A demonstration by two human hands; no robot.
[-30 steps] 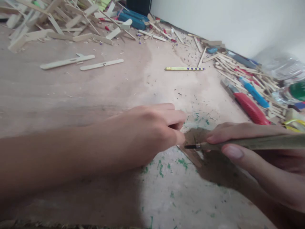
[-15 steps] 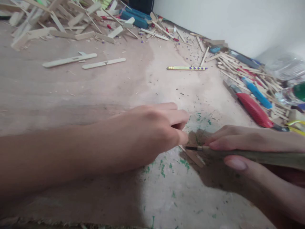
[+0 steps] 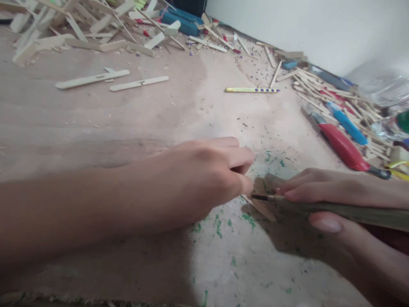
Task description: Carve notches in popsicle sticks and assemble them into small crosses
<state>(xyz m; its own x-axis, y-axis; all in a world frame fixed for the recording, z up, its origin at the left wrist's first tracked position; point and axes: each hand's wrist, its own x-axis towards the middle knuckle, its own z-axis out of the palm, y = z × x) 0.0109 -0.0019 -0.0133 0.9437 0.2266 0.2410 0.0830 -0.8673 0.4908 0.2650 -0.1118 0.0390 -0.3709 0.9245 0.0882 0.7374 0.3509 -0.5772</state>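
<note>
My left hand point(image 3: 204, 179) rests on the board with its fingers curled, pinching the end of a flat wooden stick point(image 3: 260, 207) against the surface. My right hand point(image 3: 338, 213) grips a thin paintbrush point(image 3: 319, 205) between thumb and fingers. The brush's dark tip touches the stick just right of my left fingertips. Green paint specks point(image 3: 246, 218) dot the board around the stick.
A yellow stick with purple dots point(image 3: 252, 90) lies further back. Two joined plain sticks point(image 3: 91, 79) point(image 3: 139, 83) lie at left. Heaps of wooden sticks point(image 3: 79, 25) fill the back. Red point(image 3: 343, 147) and blue point(image 3: 348, 125) utility knives lie at right by a white wall point(image 3: 303, 25).
My right hand has lowered the brush handle a little; its tip stays on the stick. My left hand has barely moved. The view shifted slightly.
</note>
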